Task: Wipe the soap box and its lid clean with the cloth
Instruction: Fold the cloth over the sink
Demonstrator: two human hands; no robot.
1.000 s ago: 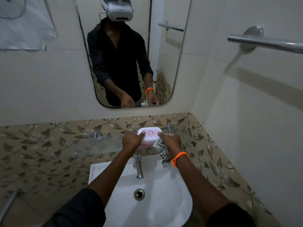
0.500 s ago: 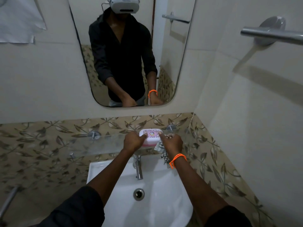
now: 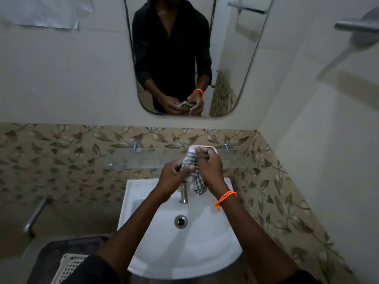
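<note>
The white and pink soap box [image 3: 212, 149] rests on the glass shelf [image 3: 155, 158], mostly hidden behind my right hand. Its lid looks to be on. A checked grey and white cloth [image 3: 194, 174] is bunched between both hands in front of the shelf, above the tap. My left hand [image 3: 174, 177] pinches the cloth's left side. My right hand [image 3: 209, 167], with an orange band on the wrist, grips the cloth's upper part close to the box.
A white basin [image 3: 164, 242] with a chrome tap [image 3: 184, 194] and drain sits below the hands. A mirror [image 3: 235, 58] hangs above the shelf. A towel rail [image 3: 356, 26] juts from the right wall. A white plastic basket [image 3: 69, 267] lies at lower left.
Both hands have let go of the soap box and pulled back slightly. They now hold the cloth together. The camera has tilted down, showing more of the basin.
</note>
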